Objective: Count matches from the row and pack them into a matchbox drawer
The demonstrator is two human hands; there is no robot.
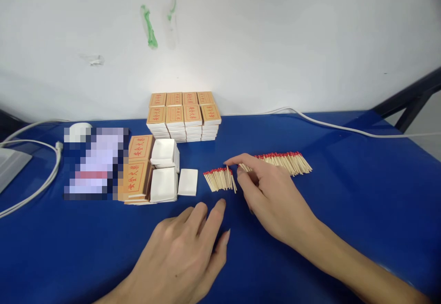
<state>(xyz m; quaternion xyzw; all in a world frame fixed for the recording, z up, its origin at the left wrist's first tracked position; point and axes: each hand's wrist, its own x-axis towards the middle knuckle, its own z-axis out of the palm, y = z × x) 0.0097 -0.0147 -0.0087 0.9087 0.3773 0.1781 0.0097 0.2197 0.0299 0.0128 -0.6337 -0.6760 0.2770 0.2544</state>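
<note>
A small group of red-tipped matches [218,180] lies side by side on the blue table. My right hand [267,187] has its index finger stretched out to the right end of this group, with the thumb apart from it. Behind that hand spreads a longer row of matches [285,162], partly covered by the fingers. My left hand [188,239] rests low in front of the small group, fingers apart and slightly bent, holding nothing. One white matchbox tray [188,182] lies flat just left of the small group. More white trays [164,184] are stacked beside it.
Orange matchbox sleeves [138,177] are piled left of the trays. Stacked matchboxes [183,115] stand against the white wall [275,42]. A pixelated phone-like object [98,161] and a white cable [37,203] lie at left. Another cable [330,126] runs along the back right.
</note>
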